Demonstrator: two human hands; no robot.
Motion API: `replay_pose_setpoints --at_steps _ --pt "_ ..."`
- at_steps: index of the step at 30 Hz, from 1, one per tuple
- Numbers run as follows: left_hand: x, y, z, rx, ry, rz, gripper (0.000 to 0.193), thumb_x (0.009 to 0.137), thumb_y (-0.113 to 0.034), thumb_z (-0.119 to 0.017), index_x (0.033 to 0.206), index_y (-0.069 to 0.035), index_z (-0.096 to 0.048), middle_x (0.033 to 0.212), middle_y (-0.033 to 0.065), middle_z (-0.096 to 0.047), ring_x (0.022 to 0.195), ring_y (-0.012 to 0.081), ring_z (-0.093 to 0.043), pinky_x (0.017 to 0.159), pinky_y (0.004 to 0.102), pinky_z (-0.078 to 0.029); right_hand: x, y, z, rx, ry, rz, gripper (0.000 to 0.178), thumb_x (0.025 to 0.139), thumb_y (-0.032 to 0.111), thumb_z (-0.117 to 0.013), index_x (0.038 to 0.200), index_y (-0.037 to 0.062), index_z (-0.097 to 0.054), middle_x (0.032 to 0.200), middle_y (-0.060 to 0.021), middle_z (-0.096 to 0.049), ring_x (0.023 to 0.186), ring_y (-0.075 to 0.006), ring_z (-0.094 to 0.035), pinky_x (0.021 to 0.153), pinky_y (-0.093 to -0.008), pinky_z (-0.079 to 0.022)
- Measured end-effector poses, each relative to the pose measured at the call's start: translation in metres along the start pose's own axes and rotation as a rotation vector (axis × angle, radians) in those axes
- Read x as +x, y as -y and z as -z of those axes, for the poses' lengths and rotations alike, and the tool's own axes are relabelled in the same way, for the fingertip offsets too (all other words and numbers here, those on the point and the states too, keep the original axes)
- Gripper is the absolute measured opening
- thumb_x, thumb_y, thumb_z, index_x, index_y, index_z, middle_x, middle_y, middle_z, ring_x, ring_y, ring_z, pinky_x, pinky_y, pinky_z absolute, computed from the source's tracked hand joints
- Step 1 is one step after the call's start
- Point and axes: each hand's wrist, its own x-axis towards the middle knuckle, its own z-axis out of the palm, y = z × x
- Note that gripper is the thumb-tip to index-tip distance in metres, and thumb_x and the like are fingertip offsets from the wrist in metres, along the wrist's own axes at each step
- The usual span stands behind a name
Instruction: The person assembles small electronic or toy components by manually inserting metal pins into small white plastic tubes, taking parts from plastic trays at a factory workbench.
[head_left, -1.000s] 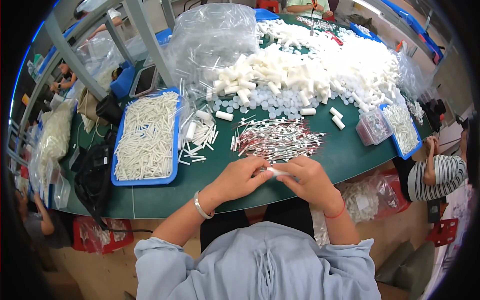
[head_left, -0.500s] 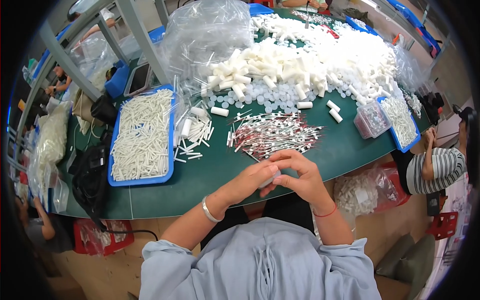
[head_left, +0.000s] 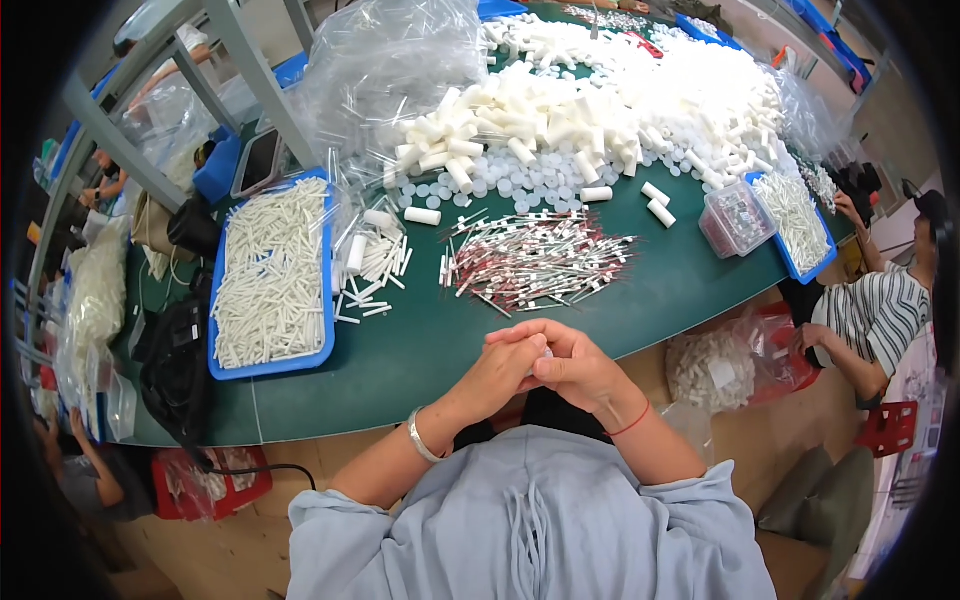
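My left hand (head_left: 500,374) and my right hand (head_left: 583,374) are closed together just off the table's near edge, fingers overlapping. Between them shows a sliver of a small whitish, translucent piece (head_left: 547,353); my fingers cover the rest, so its kind is hidden. Directly beyond my hands lies a heap of thin white-and-metal sticks with red wires (head_left: 535,262). Behind that heap are translucent round caps (head_left: 520,178), then a large mound of white cylinders (head_left: 570,120). A few loose white cylinders (head_left: 658,203) lie in front of the mound.
On the left, a blue tray (head_left: 330,345) holds short white tubes, with loose tubes (head_left: 385,262) beside it. To the right stand a clear plastic box (head_left: 738,222) and another blue tray (head_left: 822,268). Metal posts (head_left: 262,85) rise at the left; a co-worker (head_left: 875,310) sits at the right.
My hands have moved slightly down towards me and closed more tightly, covering more of the whitish piece. The table scene has shifted a little left in view. The right-hand co-worker's arms have spread apart.
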Motion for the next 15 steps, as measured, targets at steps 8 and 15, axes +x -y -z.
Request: replay_pose_setpoints --at_steps 8,15 --pt "0.000 -0.007 -0.007 -0.455 0.038 0.355 0.041 0.099 -0.035 -0.034 0.074 -0.007 -0.052 0.060 -0.0020 -0.045 0.050 0.0055 -0.038 0.043 0.0206 -0.026 -0.008 -0.009 0.001 0.140 -0.079 0.013 0.048 0.095 0.026 -0.059 0.132 -0.0009 -0.047 0.136 -0.0224 -0.048 0.113 -0.0264 -0.058 0.089 -0.0396 -0.053" --pt "-0.002 -0.006 -0.016 -0.594 -0.004 0.445 0.043 0.100 -0.037 -0.034 0.072 -0.007 -0.048 0.056 -0.0015 -0.041 0.046 0.0069 -0.035 0.041 0.0211 -0.026 -0.012 0.000 -0.001 0.166 -0.061 0.013 0.057 0.098 0.024 -0.053 0.145 0.0000 -0.033 0.135 -0.0254 -0.048 0.102 -0.0222 -0.062 0.086 -0.0361 -0.052"
